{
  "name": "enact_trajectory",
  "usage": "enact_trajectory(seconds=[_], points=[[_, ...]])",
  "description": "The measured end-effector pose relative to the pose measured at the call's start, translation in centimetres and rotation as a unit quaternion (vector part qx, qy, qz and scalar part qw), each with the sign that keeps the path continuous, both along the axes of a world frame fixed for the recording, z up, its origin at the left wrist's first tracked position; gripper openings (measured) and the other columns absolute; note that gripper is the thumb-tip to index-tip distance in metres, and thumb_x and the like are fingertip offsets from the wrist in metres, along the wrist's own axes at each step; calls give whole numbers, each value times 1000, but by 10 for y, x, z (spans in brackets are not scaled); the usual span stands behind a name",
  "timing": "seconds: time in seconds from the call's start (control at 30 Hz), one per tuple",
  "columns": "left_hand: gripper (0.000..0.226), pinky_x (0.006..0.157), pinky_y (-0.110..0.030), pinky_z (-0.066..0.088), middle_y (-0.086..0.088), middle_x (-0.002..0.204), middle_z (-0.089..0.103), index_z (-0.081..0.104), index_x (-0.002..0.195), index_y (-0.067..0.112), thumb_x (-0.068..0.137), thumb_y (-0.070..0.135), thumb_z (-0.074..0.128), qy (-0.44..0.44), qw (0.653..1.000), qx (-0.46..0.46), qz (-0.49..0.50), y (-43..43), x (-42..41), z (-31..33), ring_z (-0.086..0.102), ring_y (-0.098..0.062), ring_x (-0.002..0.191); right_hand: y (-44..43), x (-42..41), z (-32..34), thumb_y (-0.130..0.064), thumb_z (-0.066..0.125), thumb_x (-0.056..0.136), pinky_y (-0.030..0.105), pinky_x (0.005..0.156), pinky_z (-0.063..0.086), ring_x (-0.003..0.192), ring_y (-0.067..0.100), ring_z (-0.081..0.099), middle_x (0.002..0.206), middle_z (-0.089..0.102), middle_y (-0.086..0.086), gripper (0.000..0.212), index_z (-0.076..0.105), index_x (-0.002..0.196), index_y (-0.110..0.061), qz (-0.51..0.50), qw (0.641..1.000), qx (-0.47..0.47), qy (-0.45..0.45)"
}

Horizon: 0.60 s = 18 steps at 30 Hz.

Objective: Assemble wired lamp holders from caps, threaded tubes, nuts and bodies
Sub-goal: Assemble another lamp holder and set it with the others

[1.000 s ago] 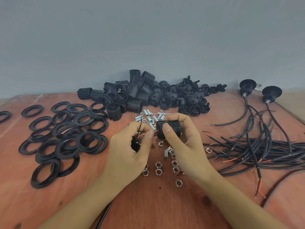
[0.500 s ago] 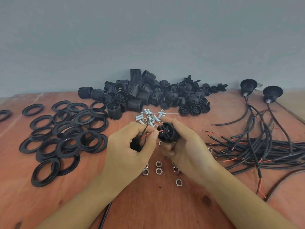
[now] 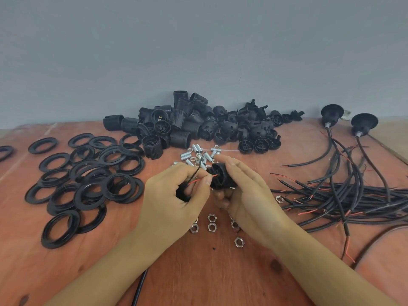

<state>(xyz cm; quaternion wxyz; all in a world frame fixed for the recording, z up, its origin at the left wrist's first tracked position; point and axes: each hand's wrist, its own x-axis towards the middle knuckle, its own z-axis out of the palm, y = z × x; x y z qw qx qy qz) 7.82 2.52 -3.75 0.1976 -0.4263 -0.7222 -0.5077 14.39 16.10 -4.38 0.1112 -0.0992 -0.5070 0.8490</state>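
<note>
Body (image 3: 220,176) is at table centre, cupped in the right hand (image 3: 247,195), fingers wrapped round its ribbed barrel, open end facing 9 o'clock. Left hand (image 3: 170,206) pinches the red wire (image 3: 195,181) between thumb and forefinger, tip at the body's mouth. The black wire (image 3: 197,171) loops free above. There's a dark part in the left palm, probably the cap, can't confirm.

Handling, my read:
- The body is light, rigid plastic. The ribs give grip, so hold it by the barrel.
- The wires are thin and floppy, so pinch near the stripped tip or they'll buckle.

The table (image 3: 198,272) is bare reddish wood, flat, and small parts could roll.
- 6 o'clock: loose nuts (image 3: 211,226)
- 12: short metal tubes (image 3: 198,154), with the heap of bodies (image 3: 198,124) behind them against a plain grey wall (image 3: 198,51)
- 9: rings (image 3: 88,184)
- 3: cable bundle (image 3: 353,195)
- 2: two finished holders (image 3: 332,112)
</note>
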Motion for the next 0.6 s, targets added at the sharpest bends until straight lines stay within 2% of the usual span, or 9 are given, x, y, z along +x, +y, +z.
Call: enact_trajectory(seconds=[0.2,0.4,0.53,0.6], points=[[9,59,-18,41,15,57,42,68,77,13,86,9,68,5,1000,-12,-7,-1,-2,-1,49,-12,54,-3,1,1,-41,60,81,23,52,42,61,15,51,80,56,8,37,64,110,-17,-37,996,76,14],[7,56,-20,45,15,64,59,69,82,14,88,15,66,5,999,-34,-2,-1,-1,-1,58,-9,58,-5,1,-2,-41,64,81,25,58,51,62,13,57,76,63,-2,30,64,104,-22,-90,984,147,44],[7,52,-17,44,22,66,59,69,86,13,89,18,64,-4,999,-39,2,0,1,-2,58,-5,55,-5,3,-1,-39,66,82,38,63,54,64,16,58,76,64,-2,22,66,99,-25,-115,973,190,56],[8,54,-15,44,24,67,58,68,86,13,90,17,63,-9,999,-34,-1,0,1,-2,59,-2,57,-5,3,1,-38,66,82,35,61,53,63,15,59,75,64,-3,25,66,101,-21,-122,970,201,62]])
